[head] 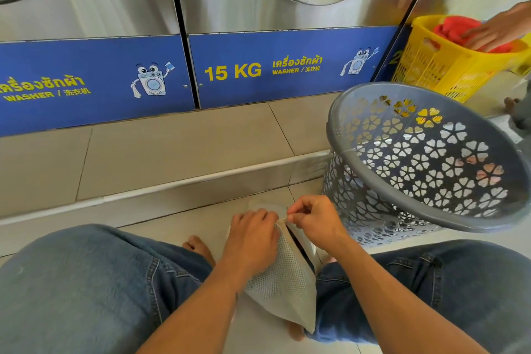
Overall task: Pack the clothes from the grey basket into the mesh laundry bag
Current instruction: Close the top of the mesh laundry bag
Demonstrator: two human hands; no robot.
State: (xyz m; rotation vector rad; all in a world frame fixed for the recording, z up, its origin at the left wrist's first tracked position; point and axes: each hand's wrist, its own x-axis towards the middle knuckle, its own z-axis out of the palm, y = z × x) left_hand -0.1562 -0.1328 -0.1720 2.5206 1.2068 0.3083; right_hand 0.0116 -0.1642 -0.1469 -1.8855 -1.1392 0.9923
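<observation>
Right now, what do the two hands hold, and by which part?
Both hold the mesh laundry bag at its top end: the left hand grips the mesh beside the opening, and the right hand pinches something small there, probably the zipper pull.

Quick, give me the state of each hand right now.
Left hand: fingers curled over the mesh laundry bag, gripping its top edge.
Right hand: pinching something small at the bag's top corner, likely the zipper pull; too small to confirm.

We see open floor (184, 210) ahead-left of the knees; the grey basket (425, 158), tilted, blocks the right, and the washer fronts (258, 72) close off the far side.
</observation>
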